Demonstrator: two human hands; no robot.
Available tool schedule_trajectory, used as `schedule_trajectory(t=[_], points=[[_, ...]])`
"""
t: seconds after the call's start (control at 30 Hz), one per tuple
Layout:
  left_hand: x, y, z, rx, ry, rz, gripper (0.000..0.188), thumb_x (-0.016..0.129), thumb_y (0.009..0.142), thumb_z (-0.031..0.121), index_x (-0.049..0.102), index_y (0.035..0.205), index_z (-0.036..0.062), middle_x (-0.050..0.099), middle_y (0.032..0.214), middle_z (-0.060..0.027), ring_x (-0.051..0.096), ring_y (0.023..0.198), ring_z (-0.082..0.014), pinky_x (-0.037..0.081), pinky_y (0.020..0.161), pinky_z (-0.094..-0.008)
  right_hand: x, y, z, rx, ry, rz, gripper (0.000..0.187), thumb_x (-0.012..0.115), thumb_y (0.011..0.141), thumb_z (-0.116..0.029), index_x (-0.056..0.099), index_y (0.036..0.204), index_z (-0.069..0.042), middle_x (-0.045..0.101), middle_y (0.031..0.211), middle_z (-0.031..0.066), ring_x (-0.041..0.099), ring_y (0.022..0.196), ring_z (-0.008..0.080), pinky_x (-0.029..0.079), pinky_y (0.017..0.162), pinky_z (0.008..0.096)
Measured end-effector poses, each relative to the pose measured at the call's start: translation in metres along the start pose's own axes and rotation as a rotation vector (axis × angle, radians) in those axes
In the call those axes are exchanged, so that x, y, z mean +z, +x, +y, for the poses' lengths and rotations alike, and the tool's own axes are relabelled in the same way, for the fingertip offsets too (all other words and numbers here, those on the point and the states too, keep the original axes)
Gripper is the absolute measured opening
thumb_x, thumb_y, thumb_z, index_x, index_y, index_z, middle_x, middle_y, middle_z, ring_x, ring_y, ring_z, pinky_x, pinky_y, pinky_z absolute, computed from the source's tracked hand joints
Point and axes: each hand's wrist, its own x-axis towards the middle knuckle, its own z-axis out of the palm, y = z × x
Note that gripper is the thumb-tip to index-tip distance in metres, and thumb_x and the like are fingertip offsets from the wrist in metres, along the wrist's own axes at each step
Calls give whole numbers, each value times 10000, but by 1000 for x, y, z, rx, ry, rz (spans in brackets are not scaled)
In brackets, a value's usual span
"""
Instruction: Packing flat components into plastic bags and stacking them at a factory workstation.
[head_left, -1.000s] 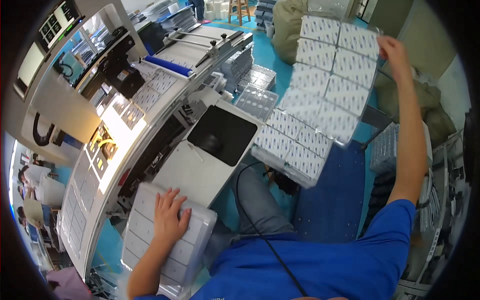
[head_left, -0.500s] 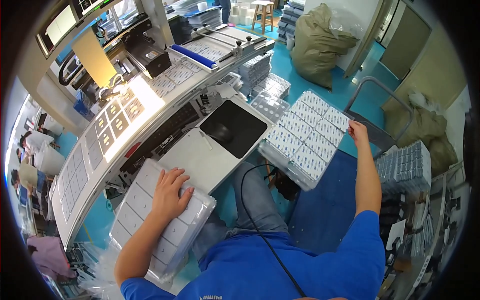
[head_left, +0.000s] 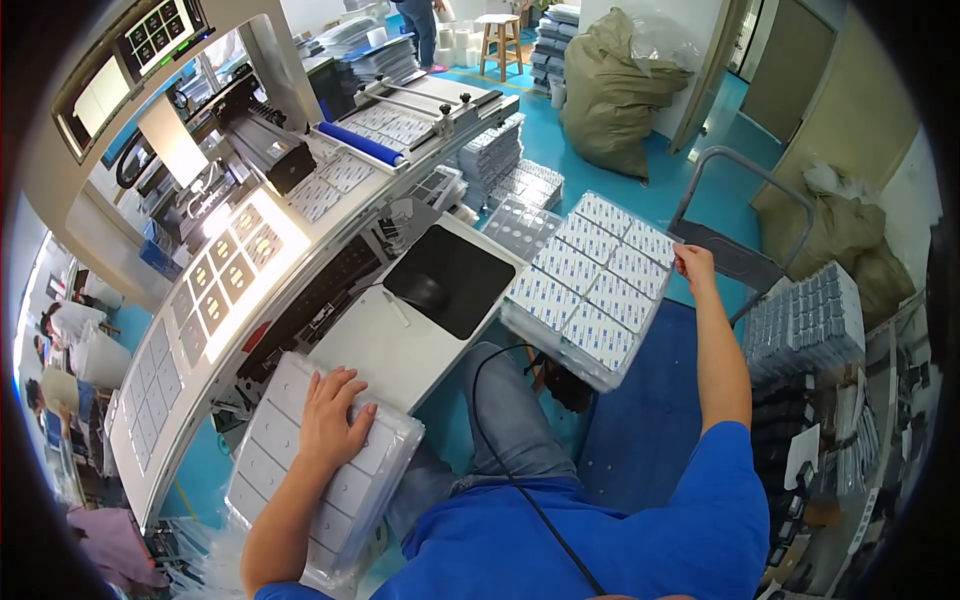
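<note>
My left hand [head_left: 335, 422] lies with fingers spread on a stack of clear plastic trays [head_left: 262, 468] holding pale grey square pieces, beside my left thigh. At the right, my right hand [head_left: 694, 263] pinches the right corner of a clear tray [head_left: 595, 275] filled with white pieces printed in small blue marks. This tray lies over further clear trays [head_left: 556, 358], whose edges show beneath it. A black mouse pad [head_left: 470, 295] with a black mouse [head_left: 425, 291] is on the white tabletop [head_left: 352, 345] between my hands.
A curved machine bed [head_left: 150, 440] with a lit row of square pieces [head_left: 232, 262] runs along the left. A blue roller [head_left: 360, 144] crosses its far end. Behind the right tray stands a grey cart handle [head_left: 765, 170]. Stacked trays [head_left: 805, 318] stand at the right.
The printed tray has come down closer over the trays beneath it, with my right hand still at its corner. My left hand stays on its stack. The whole view has shifted slightly.
</note>
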Motion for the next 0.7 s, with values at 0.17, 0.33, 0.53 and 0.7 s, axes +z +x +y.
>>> schedule_trajectory(t=[0.17, 0.33, 0.53, 0.7], points=[[-2, -1, 1, -28, 15, -10, 338, 703, 892, 270, 687, 1157, 60, 619, 1323, -159, 529, 1340, -369, 298, 1209, -574, -5, 5, 13, -69, -128, 11, 216, 770, 902, -214, 716, 948, -10, 632, 705, 3, 548, 561, 82, 424, 495, 245], [4, 9, 3, 11, -22, 3, 329, 711, 876, 215, 681, 1168, 66, 610, 1362, -169, 513, 1362, -376, 295, 1216, -578, -3, -8, 18, -391, -288, 402, 319, 768, 912, -187, 672, 1148, 4, 665, 894, 26, 581, 741, 93, 474, 667, 260], [-3, -8, 10, 97, 71, 111, 362, 750, 836, 190, 677, 1167, 64, 611, 1360, -165, 518, 1356, -409, 353, 1186, -554, 110, -170, -90, -509, 73, 51, 187, 700, 972, -117, 677, 1130, -20, 644, 892, 6, 571, 770, 78, 482, 710, 249], [7, -36, 57, 72, 47, -38, 524, 802, 794, 258, 673, 1262, 64, 585, 1409, -175, 502, 1380, -414, 381, 1150, -585, 189, -304, -71, -411, 58, -464, 94, 720, 953, -101, 722, 1016, -31, 678, 877, 2, 618, 775, 68, 495, 691, 230]])
